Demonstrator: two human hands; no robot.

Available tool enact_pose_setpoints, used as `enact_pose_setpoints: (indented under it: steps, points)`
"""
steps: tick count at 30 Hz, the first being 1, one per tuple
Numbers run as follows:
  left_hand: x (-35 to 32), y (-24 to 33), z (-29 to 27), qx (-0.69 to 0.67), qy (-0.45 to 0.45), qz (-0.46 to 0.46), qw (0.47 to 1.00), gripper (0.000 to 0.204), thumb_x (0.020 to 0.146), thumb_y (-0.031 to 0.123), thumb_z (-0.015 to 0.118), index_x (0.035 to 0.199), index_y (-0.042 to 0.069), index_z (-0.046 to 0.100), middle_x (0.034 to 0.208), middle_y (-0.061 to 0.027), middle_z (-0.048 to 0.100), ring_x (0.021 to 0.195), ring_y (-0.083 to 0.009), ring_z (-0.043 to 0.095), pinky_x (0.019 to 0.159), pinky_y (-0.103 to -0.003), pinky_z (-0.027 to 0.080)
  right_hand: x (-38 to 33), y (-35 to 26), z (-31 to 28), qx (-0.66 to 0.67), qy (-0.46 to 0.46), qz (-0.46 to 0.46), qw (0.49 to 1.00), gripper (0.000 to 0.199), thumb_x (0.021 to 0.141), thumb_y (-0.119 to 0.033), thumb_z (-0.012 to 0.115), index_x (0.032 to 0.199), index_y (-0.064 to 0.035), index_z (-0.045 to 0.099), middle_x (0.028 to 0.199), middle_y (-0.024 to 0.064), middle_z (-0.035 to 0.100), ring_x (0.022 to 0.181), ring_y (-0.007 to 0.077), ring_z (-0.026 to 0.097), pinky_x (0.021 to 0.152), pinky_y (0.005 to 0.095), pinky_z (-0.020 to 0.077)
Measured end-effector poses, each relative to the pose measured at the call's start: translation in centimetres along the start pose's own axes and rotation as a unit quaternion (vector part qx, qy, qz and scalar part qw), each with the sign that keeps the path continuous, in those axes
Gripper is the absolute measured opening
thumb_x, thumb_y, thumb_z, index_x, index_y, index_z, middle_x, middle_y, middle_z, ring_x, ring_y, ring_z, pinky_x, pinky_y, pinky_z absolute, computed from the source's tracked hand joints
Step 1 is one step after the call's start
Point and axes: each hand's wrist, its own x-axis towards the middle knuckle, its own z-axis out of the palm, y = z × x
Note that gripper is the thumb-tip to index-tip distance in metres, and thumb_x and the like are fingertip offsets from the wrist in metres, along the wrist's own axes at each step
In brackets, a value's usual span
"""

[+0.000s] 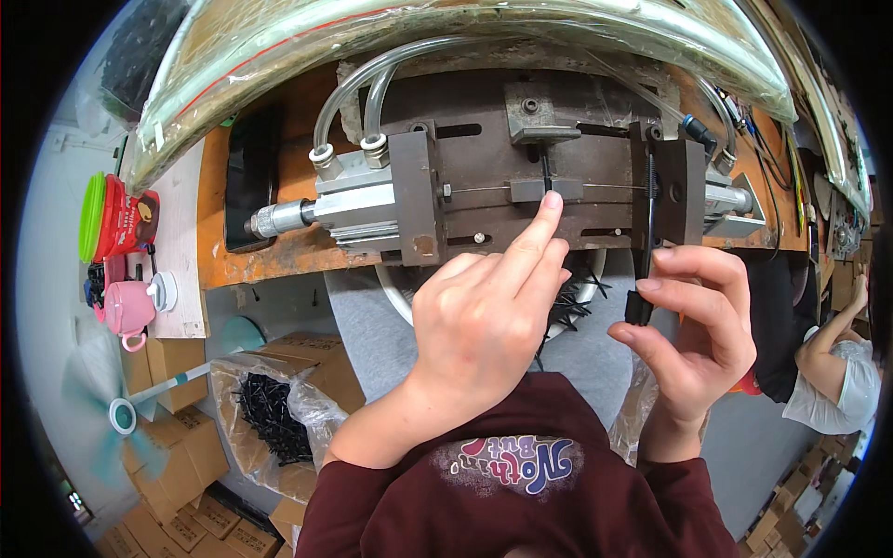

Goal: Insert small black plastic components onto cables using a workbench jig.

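My left hand [484, 321] reaches over the front edge of the metal fixture [586, 219]. Its index finger is stretched out, and the fingertip presses on a small black pin [548, 172] at the grey centre block [526, 192]. The other fingers are loosely bent, with nothing seen in them. My right hand [698, 325] pinches the wide lower end of a slender black rod [647, 242] between thumb and fingers. The rod stands nearly upright in view, its ribbed upper end in front of the fixture's right bracket [688, 191]. Whether it touches the bracket I cannot tell.
Air cylinders [358, 205] with clear hoses [349, 88] flank the fixture on the wooden bench [216, 246]. Several black parts [575, 302] lie below my left hand. A lined box of black parts [272, 418], a fan [123, 416] and a pink cup [130, 307] are left. Another person [833, 381] sits right.
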Motion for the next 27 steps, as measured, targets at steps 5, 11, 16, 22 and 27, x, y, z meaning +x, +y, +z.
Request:
enact_pose_setpoints:
  steps: [5, 11, 16, 22, 27]
  points:
    - [0.1, 0.0, -0.1, -0.001, -0.007, -0.003, 1.0, 0.024, 0.073, 0.015, 0.08, 0.093, 0.006, 0.072, 0.118, -0.0062, 0.07, 0.062, -0.0156, 0.064, 0.057, -0.026, 0.048, -0.1, 0.0, 0.4, -0.064, -0.015, -0.009, 0.998, 0.038, 0.059, -0.003, 0.087, 0.095, -0.0028, 0.074, 0.104, 0.0117, 0.065, 0.086, 0.0191, 0.064, 0.07, 0.0298, 0.0557]
    - [0.3, -0.5, 0.5, -0.037, 0.019, 0.009, 0.999, 0.025, 0.073, 0.012, 0.08, 0.095, 0.004, 0.071, 0.117, -0.0095, 0.07, 0.07, -0.0188, 0.068, 0.062, -0.027, 0.052, 0.5, 0.5, 1.6, -0.102, -0.013, -0.046, 0.994, 0.033, 0.065, 0.002, 0.082, 0.097, 0.0006, 0.071, 0.117, 0.0189, 0.067, 0.098, 0.0294, 0.068, 0.08, 0.0357, 0.0574]
    - [-0.8, -0.7, 0.2, -0.148, 0.022, 0.005, 0.989, 0.03, 0.071, 0.01, 0.08, 0.099, 0.002, 0.071, 0.115, -0.0131, 0.07, 0.081, -0.0238, 0.072, 0.07, -0.03, 0.057, 0.5, 1.3, 2.9, -0.123, -0.037, -0.074, 0.989, 0.024, 0.07, 0.003, 0.076, 0.093, 0.0027, 0.068, 0.118, 0.0213, 0.066, 0.092, 0.0292, 0.07, 0.077, 0.0344, 0.0572]
    - [-1.6, -0.9, -5.9, -0.186, -0.219, 0.023, 0.958, 0.039, 0.067, 0.023, 0.085, 0.098, 0.003, 0.072, 0.11, -0.0125, 0.071, 0.079, -0.0223, 0.072, 0.065, -0.03, 0.057, 0.5, 1.2, 3.8, -0.233, -0.14, -0.108, 0.956, 0.026, 0.07, -0.003, 0.077, 0.094, -0.0025, 0.068, 0.122, 0.0139, 0.067, 0.061, 0.0164, 0.062, 0.056, 0.0269, 0.0483]
    - [2.5, -3.0, -7.5, -0.115, 0.003, 0.064, 0.991, 0.036, 0.065, 0.02, 0.087, 0.095, 0.004, 0.074, 0.099, -0.0125, 0.074, 0.082, -0.0237, 0.072, 0.072, -0.03, 0.056, 2.0, 0.7, 4.2, -0.256, -0.144, -0.108, 0.95, 0.025, 0.071, -0.008, 0.078, 0.094, -0.0052, 0.067, 0.126, 0.0093, 0.066, 0.053, 0.0161, 0.055, 0.053, 0.0273, 0.0468]
